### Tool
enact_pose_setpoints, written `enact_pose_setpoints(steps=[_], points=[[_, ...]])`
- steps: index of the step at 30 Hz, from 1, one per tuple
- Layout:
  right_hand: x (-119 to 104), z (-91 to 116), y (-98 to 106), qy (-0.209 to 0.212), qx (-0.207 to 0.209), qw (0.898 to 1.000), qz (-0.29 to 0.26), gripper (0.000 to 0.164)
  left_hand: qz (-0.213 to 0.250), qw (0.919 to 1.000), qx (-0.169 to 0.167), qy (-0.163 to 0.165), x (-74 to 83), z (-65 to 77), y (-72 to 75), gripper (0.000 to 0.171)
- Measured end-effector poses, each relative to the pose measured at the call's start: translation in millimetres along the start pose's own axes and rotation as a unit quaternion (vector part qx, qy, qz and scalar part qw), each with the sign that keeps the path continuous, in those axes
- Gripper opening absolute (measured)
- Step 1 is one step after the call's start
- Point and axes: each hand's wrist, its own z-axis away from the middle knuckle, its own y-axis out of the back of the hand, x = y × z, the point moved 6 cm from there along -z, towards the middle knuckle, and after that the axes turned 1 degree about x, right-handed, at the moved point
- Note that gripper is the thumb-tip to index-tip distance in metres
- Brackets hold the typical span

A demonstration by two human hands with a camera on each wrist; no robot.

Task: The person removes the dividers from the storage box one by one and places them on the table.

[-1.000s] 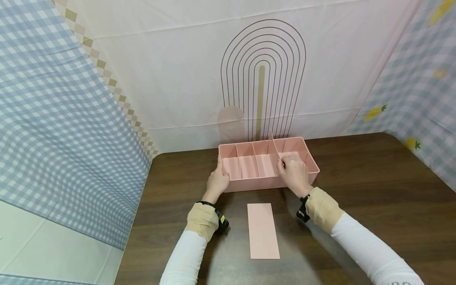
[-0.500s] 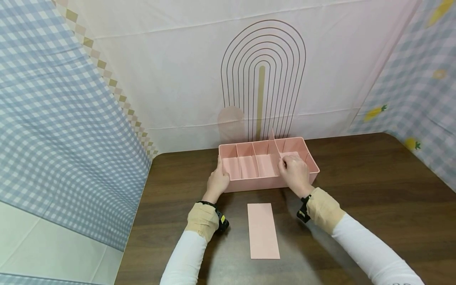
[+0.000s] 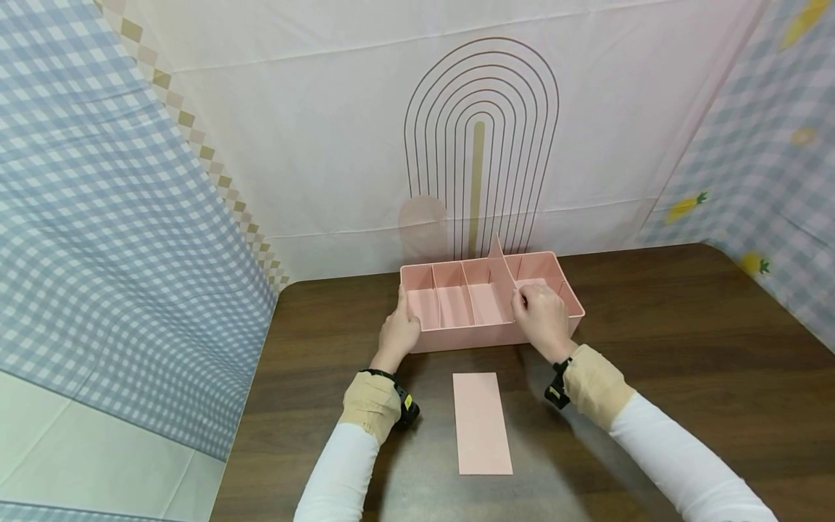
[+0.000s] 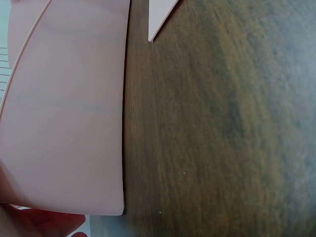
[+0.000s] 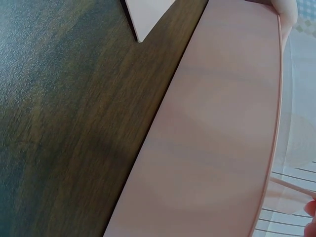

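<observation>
A pink organizer box (image 3: 463,338) stands near the back of the table, with two upright dividers across its left part. My left hand (image 3: 399,333) holds its left front corner, the forefinger stretched along the end wall. Further right, my right hand (image 3: 543,319) pinches the near end of another pink divider (image 3: 501,268), whose far end sticks up above the box's back rim. In the right wrist view, the edge of this divider (image 5: 291,185) meets my fingertips (image 5: 310,217) at the frame's border. Whether its bottom touches the box floor is hidden.
A flat pink panel (image 3: 483,424) lies on the brown wooden table (image 3: 685,326), in front of the box and between my forearms. A printed white cloth (image 3: 326,145) hangs behind the table, with checked cloth (image 3: 150,239) on the left side.
The divider in my right hand has turned slightly, so more of its face shows and its far end stands a bit higher. My right hand has shifted slightly right; the left stays put.
</observation>
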Motion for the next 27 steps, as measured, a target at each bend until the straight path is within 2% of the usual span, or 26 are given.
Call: enact_pose_setpoints(steps=[27], points=[[-8.2,-4.2,11.1,0.007,0.020,0.999,-0.026,0.021,0.004,1.0000,-0.001,0.004,-2.0,-0.6,-0.7,0.069]])
